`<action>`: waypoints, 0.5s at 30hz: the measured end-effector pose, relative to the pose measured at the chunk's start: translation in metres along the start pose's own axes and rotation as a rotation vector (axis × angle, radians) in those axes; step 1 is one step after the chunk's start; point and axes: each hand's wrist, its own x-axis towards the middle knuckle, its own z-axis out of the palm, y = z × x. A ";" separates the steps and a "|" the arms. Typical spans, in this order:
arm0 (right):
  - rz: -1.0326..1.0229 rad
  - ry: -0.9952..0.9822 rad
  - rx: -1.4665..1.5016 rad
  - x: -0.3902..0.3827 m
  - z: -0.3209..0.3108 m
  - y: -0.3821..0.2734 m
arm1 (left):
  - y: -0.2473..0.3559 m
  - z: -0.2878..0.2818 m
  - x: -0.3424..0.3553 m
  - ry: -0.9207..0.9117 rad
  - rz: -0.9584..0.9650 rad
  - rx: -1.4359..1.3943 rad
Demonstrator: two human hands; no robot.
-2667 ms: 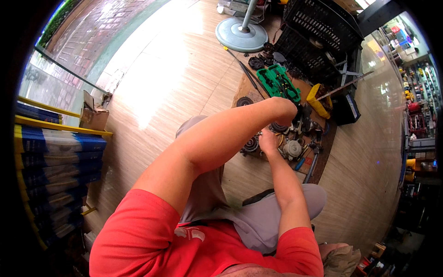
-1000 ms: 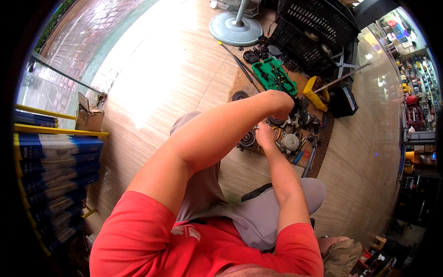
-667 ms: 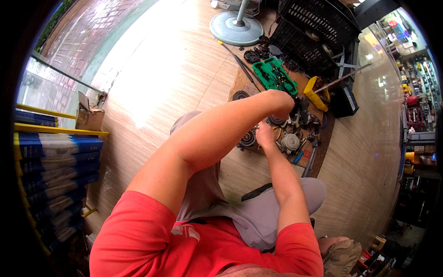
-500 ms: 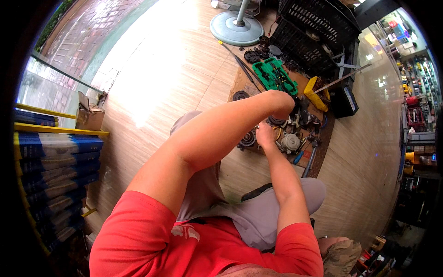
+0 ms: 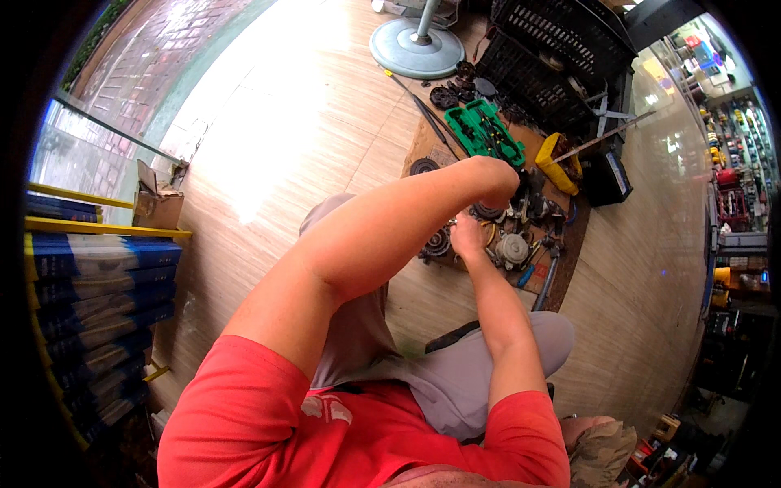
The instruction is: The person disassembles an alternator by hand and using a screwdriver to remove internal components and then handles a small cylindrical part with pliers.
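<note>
My left forearm reaches across to the parts, and my left hand bends down over them at the wrist. Its fingers are hidden behind the hand itself. Just below it, my right hand is closed beside a dark round metal part; whatever it grips is covered by my fingers and left arm. A silvery round motor-like part lies right of my right hand, with a blue-handled tool beside it. Beyond my left hand lies an open green tool case.
A cardboard sheet lies under the parts. Behind stand black plastic crates and a grey round stand base. To the right are a yellow container and a black box. Blue packages are stacked at left.
Hardly anything differs. Both arms keep the same pose over the parts, and no object has visibly moved.
</note>
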 end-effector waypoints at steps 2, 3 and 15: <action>0.026 -0.025 0.021 -0.001 -0.003 -0.001 | 0.001 -0.003 -0.001 -0.011 0.000 0.000; 0.021 -0.028 0.021 -0.002 -0.005 -0.002 | 0.001 -0.004 -0.004 -0.008 0.001 -0.004; 0.103 -0.025 0.134 -0.010 -0.039 -0.002 | -0.015 0.007 -0.001 -0.038 -0.006 -0.002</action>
